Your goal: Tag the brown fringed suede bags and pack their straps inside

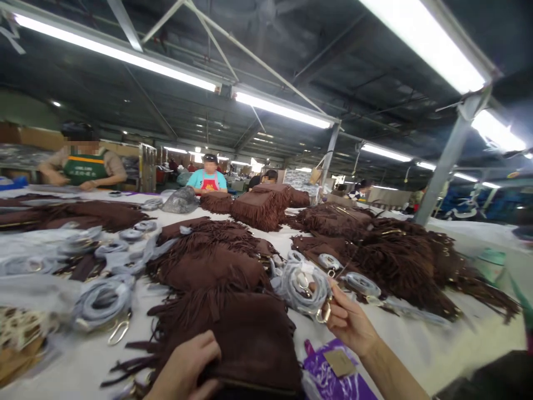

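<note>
My left hand [187,364] rests at the bottom edge, fingers curled over the near edge of a brown fringed suede bag [245,339] that lies on the white table [420,344]. My right hand [347,319] is raised to the right of that bag, its fingers pinched on a metal clasp [323,313] at the end of a coiled strap wrapped in grey-blue plastic [302,286]. A purple plastic bag with a brown tag [333,372] lies below my right wrist.
Heaps of brown fringed bags [395,255] cover the table's middle and right. Several wrapped strap coils [102,300] lie at the left. People [208,178] work at the far side. A metal post [447,158] stands at the right.
</note>
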A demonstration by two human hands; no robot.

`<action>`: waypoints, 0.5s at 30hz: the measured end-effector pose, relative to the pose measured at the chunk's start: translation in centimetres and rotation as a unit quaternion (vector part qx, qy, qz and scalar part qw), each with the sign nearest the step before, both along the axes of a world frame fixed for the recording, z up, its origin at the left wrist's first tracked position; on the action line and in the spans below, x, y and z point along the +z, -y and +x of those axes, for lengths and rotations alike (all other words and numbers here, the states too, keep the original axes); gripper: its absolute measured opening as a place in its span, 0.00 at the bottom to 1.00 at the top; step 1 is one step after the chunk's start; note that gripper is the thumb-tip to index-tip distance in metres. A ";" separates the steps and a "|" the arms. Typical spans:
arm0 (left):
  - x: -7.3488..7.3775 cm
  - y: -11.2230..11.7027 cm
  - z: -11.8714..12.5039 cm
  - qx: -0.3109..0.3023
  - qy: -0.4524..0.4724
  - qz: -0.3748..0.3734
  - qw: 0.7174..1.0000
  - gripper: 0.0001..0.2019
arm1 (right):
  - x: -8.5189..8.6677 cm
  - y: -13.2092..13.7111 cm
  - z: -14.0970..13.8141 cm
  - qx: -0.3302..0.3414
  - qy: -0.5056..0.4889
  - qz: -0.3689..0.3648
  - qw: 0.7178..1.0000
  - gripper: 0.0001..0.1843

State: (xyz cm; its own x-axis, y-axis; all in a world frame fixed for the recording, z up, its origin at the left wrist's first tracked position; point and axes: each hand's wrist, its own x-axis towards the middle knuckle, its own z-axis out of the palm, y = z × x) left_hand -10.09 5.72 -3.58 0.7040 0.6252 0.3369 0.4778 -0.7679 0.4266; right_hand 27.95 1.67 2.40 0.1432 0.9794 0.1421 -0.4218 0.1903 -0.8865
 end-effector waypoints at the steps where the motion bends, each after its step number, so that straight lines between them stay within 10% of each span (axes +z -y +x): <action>1: 0.8 0.8 0.2 0.003 0.000 0.000 1.000 0.07 | -0.5 0.7 -1.8 0.023 -0.021 -0.007 0.999 0.21; 9: 5.7 7.5 1.3 -0.031 0.131 0.150 0.979 0.15 | -5.2 3.9 -14.2 0.193 -0.212 -0.092 0.953 0.17; 15: 4.4 7.1 3.2 -0.002 0.000 0.105 0.994 0.20 | -5.4 4.8 -17.1 0.158 -0.188 -0.116 0.962 0.23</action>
State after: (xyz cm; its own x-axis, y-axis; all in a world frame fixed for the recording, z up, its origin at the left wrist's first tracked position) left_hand -6.88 -1.35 0.83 0.7060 0.5388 0.4595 0.4756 -0.8416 0.2561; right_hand 10.80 -3.15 -2.97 -0.1684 0.9816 -0.0895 -0.7259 -0.1849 -0.6625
